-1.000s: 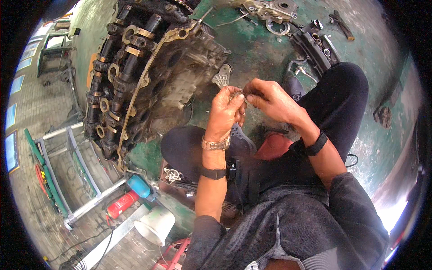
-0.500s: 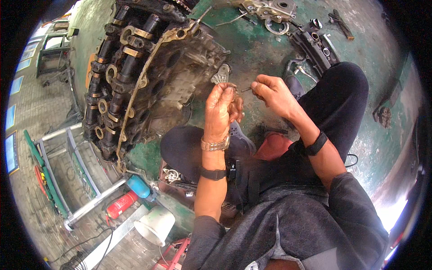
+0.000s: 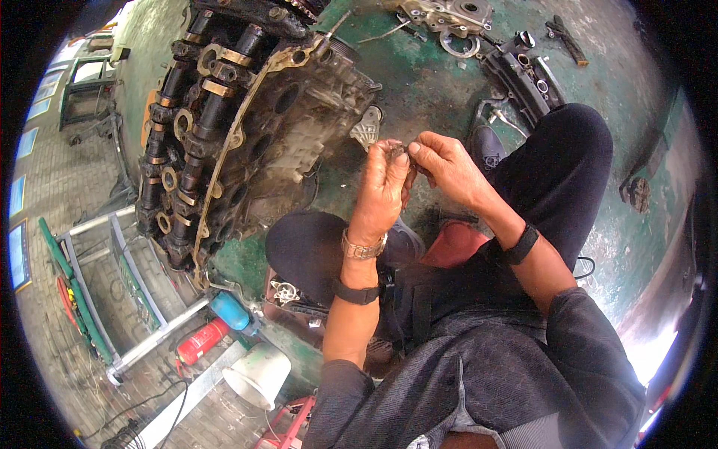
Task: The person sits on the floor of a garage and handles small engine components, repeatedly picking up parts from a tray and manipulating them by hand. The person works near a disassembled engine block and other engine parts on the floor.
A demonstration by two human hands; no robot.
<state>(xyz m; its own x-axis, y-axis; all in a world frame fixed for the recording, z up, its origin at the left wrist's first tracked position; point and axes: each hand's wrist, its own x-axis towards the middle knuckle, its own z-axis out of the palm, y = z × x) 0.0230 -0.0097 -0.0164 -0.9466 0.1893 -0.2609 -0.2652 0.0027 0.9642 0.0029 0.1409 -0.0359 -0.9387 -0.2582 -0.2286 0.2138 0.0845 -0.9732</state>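
My left hand [image 3: 383, 187] and my right hand [image 3: 452, 172] meet in front of my body, above my folded legs. Between the left fingertips is a small dark metal part [image 3: 396, 152], its shape mostly covered by the fingers. The right thumb and forefinger are pinched against that part. A thin metal pin seen in the right hand earlier is now largely hidden by the fingers. Left of the hands stands a large, oily engine [image 3: 284, 142] with its camshafts [image 3: 196, 142] exposed. A ribbed metal bracket [image 3: 366, 127] is on the floor just beyond my left hand.
A black engine cover [image 3: 523, 78] and a metal housing [image 3: 452, 15] lie on the green floor ahead. Near my knees is a red object [image 3: 452, 243]. At lower left are a metal frame [image 3: 157, 340], a fire extinguisher [image 3: 202, 342] and a white bucket [image 3: 258, 374].
My right hand has moved slightly left and my left hand slightly right, so the fingertips now meet. The pin, visible in the right fingers before, is now mostly covered.
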